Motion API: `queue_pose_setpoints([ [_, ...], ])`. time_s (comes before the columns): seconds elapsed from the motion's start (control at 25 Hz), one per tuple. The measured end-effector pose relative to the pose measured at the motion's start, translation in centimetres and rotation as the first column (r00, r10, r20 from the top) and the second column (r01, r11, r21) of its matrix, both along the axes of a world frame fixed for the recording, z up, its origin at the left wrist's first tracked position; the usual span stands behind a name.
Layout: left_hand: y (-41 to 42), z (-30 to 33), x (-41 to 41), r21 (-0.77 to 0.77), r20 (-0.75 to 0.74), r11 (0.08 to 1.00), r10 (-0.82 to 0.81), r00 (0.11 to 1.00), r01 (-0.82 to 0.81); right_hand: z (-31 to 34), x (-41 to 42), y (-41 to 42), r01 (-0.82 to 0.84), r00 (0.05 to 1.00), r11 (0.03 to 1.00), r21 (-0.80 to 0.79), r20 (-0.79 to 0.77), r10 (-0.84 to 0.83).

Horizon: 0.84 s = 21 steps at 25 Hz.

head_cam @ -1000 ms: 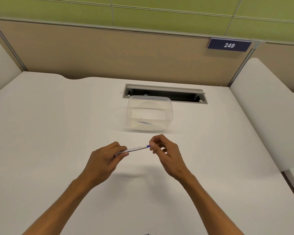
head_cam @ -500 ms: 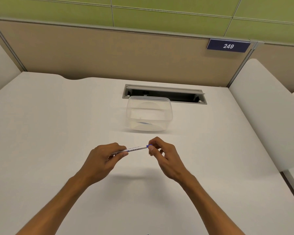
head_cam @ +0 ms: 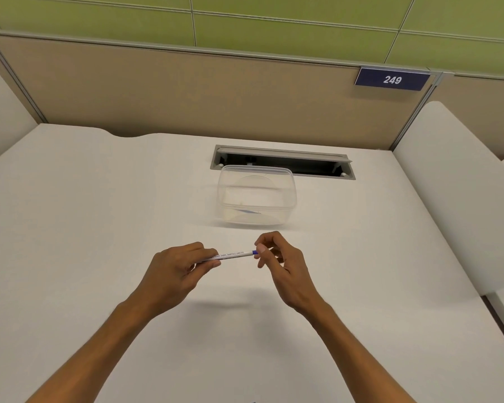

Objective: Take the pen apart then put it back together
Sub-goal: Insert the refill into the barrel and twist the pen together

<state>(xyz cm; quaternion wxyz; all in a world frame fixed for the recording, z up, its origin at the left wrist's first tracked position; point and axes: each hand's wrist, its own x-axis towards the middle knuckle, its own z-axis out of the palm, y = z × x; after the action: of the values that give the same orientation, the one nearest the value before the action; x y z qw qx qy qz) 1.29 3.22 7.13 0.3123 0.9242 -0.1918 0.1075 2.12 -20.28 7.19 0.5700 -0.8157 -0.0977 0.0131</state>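
A thin white pen [head_cam: 233, 255] with printed lettering and a blue end is held level above the white desk, between both hands. My left hand [head_cam: 176, 271] pinches its left end between thumb and fingers. My right hand [head_cam: 280, 261] pinches the blue right end with thumb and forefinger; that tip is partly hidden by the fingers. The pen's left tip is hidden inside my left hand.
A clear plastic container [head_cam: 256, 197] stands just beyond the hands, with a small blue-marked piece on its bottom. Behind it is an open cable slot [head_cam: 282, 162] in the desk [head_cam: 70, 228]. A beige partition with a "249" sign [head_cam: 392, 80] closes the back.
Both hands stay on the pen at almost the same spot. The right fingers have shifted slightly on the blue end.
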Motion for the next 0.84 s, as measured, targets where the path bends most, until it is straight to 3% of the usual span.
queue_pose_setpoints([
  [0.16, 0.1, 0.1, 0.0, -0.048, -0.016, 0.999, 0.000, 1.000, -0.001, 0.1, 0.1, -0.4, -0.036, 0.994, 0.989, -0.145, 0.095, 0.051],
  [0.32, 0.1, 0.1, 0.1, -0.181, -0.068, 0.984, -0.015, 0.998, 0.002, 0.1, 0.1, -0.3, -0.057, 0.994, 0.989, -0.139, 0.085, 0.070],
  [0.44, 0.0, 0.2, 0.0, -0.186, -0.074, 0.982, -0.019, 0.997, 0.005, 0.1, 0.1, 0.0, -0.051, 0.994, 0.985, -0.162, 0.084, 0.065],
  [0.68, -0.2, 1.0, -0.4, -0.003, 0.008, 1.000, -0.009, 1.000, 0.009, 1.1, 0.1, 0.8, -0.008, 0.961, 0.987, 0.160, -0.272, 0.052],
  [0.84, -0.1, 0.9, -0.2, -0.034, -0.011, 0.999, -0.010, 1.000, 0.010, 1.4, -0.1, 0.6, 0.057, 0.987, 0.994, 0.095, -0.155, -0.042],
])
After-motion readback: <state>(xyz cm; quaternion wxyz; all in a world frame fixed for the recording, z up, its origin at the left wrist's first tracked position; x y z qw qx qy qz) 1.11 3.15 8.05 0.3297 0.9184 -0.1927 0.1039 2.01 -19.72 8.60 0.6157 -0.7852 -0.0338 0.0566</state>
